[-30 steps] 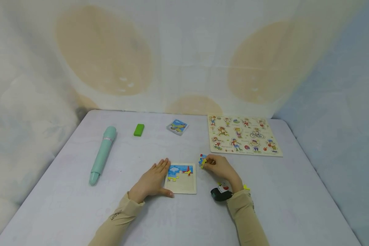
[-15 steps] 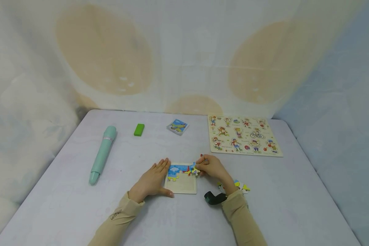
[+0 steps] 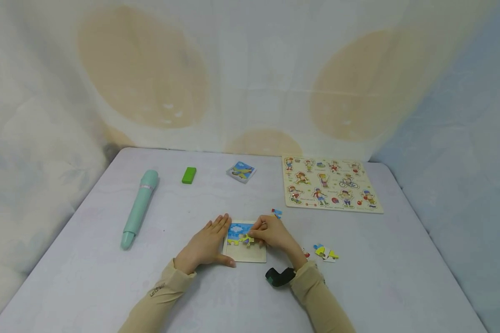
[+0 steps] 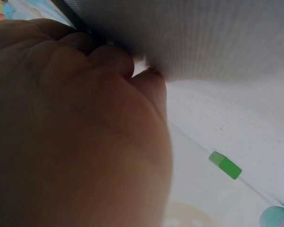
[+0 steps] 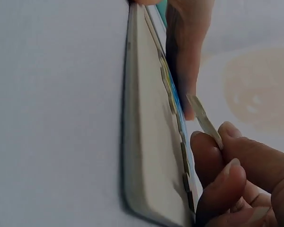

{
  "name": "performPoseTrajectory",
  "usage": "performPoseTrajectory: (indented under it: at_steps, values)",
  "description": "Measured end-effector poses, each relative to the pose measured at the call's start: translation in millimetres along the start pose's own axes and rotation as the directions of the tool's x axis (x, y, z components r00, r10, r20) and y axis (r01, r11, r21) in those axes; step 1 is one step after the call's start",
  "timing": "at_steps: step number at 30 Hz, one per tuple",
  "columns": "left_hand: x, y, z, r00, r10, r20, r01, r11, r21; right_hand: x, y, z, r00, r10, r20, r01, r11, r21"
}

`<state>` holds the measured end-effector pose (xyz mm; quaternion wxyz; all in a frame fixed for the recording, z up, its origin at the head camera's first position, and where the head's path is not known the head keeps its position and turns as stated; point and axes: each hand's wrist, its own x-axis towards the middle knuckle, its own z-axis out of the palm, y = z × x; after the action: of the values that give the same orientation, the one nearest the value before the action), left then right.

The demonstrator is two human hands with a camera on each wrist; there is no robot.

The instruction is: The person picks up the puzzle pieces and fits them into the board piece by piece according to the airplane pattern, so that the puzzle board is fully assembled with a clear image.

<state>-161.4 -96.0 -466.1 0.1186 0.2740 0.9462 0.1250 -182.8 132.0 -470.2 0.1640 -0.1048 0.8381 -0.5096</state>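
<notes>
A small wooden jigsaw tray lies flat before me, its upper part filled with blue sky and yellow pieces. My left hand rests along the tray's left side, fingers straight and thumb stretched out near the lower edge. Over the tray, my right hand pinches a mostly yellow jigsaw piece between thumb and fingertips. In the right wrist view that piece is seen edge-on, tilted and raised above the fitted pieces. My left hand fills much of the left wrist view.
Loose jigsaw pieces lie right of my right wrist, and a blue-red piece beyond that hand. Farther off are a pegged picture board, an airplane picture card, a green block and a turquoise microphone-shaped object.
My right hand has moved left from beside the tray to over it, carrying the jigsaw piece. The blue-red piece stays on the table behind it. My left hand has kept still.
</notes>
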Motion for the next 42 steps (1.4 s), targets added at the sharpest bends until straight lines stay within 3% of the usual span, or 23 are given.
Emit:
performPoseTrajectory:
  at_steps: [10,16,27,30,34,38,42]
  values:
    - [-0.5,-0.4,0.6,1.0,0.002,-0.003,-0.002,1.0,-0.004,-2.3,-10.0,11.4,0.996,0.046,-0.079,-0.058,0.986,-0.159]
    - [-1.1,0.3,0.3,1.0,-0.001,-0.001,0.001,1.0,-0.015,-3.1,-13.6,17.4,0.991,0.039,-0.127,-0.073,0.959,-0.274]
    - [-0.5,-0.7,1.0,1.0,0.012,-0.013,-0.013,1.0,-0.026,-4.3,-14.9,25.7,0.981,0.003,-0.194,-0.077,0.924,-0.374]
    - [-0.6,-1.4,1.1,1.0,0.011,-0.014,-0.011,1.0,-0.027,-2.9,-13.8,23.6,0.985,-0.005,-0.173,-0.057,0.937,-0.346]
    - [-1.0,-1.0,0.7,1.0,0.009,-0.013,-0.009,1.0,-0.027,-0.3,-6.9,14.4,0.987,0.017,-0.162,-0.053,0.973,-0.223]
    - [-1.2,0.1,0.2,1.0,0.001,-0.007,-0.001,1.0,-0.029,1.5,0.1,-0.4,0.969,0.034,-0.244,-0.064,0.991,-0.117]
    - [-0.4,-0.1,0.1,1.0,-0.007,0.002,0.007,1.0,-0.018,3.1,8.6,-15.3,0.942,0.039,-0.333,-0.08,0.991,-0.11]
